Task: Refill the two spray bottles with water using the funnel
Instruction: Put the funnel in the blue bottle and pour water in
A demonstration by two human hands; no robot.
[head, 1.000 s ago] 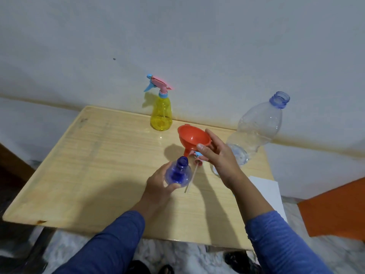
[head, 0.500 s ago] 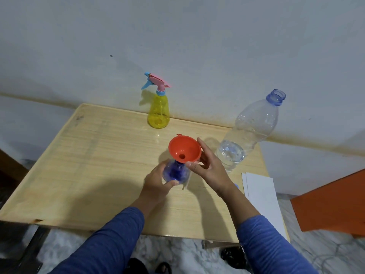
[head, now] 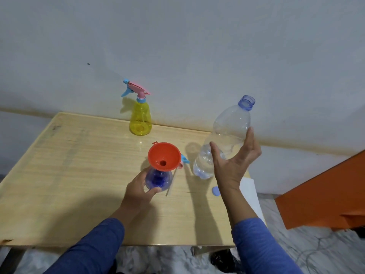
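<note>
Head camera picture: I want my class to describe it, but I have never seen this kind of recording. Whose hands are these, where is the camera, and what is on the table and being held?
There is no machine here. A person wears one wide-angle camera on the head, looking forward and down, so both arms in blue sleeves reach in from the bottom of the picture.

The left hand grips a blue spray bottle standing on the wooden table. Its spray head is off and lies beside it. An orange funnel sits in the bottle's neck.

The right hand is spread open at a clear water bottle, uncapped and partly full; it has not closed on it. A blue cap lies near the wrist.

A yellow spray bottle, spray head on, stands at the back by the wall. White paper lies at the table's right edge.
</note>
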